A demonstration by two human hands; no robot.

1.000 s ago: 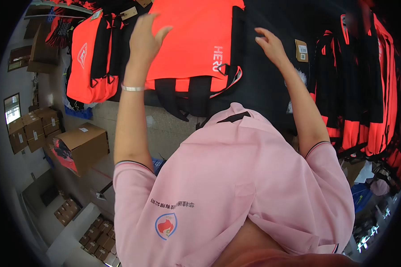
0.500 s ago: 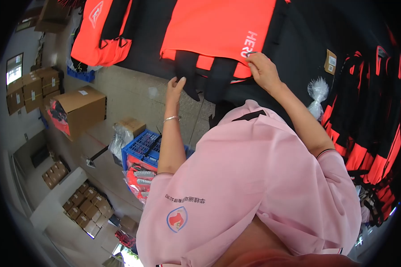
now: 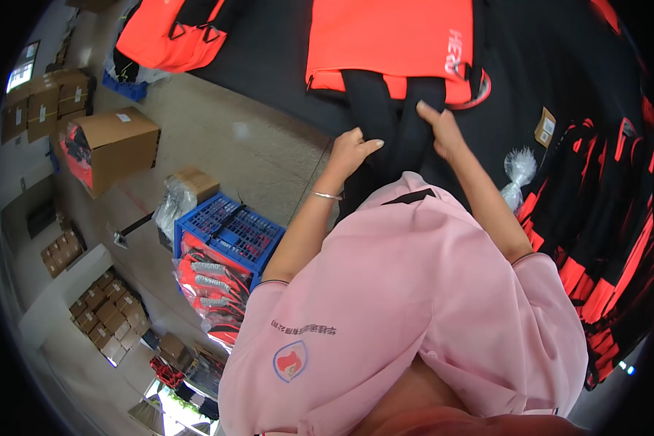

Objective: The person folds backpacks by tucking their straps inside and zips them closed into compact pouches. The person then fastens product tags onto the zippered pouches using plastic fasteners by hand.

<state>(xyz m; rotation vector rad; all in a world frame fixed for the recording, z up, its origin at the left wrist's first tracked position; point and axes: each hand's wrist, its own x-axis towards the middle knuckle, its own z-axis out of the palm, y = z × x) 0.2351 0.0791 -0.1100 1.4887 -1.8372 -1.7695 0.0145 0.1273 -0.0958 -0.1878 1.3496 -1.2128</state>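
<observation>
A red-orange garment (image 3: 389,43) lies flat on the black-covered table (image 3: 283,58), its far end cut off by the upper edge of the view. White lettering near its right side starts "HER"; the last character is hard to read. Two black strips of cloth come out from under its near edge, toward the person. Where they end is hard to make out, since they run into dark cloth beside the pink shirt (image 3: 414,291).

The right hand (image 3: 445,134) is closed about the right strip (image 3: 424,89), thumb laid on top, the other fingers mostly hidden behind the cloth. The left hand (image 3: 350,152), with a bracelet (image 3: 328,195) at its wrist, is at the outer edge of the left strip (image 3: 367,98), fingers curled and thumb pointing inward; whether it pinches the cloth I cannot tell.

Farther left on the table, a second red-orange garment (image 3: 171,36) is cut off at the top. To the right lie a cardboard tag (image 3: 545,127), its print too small to read, and a bundle of clear plastic (image 3: 519,171). Beyond them, red and black garments (image 3: 596,211) overlap and fade into the dark rim of the lens.

Below left, a blue crate (image 3: 232,229) stands partly behind the left arm, near plastic-wrapped packets (image 3: 211,283) and an open carton (image 3: 116,145).
</observation>
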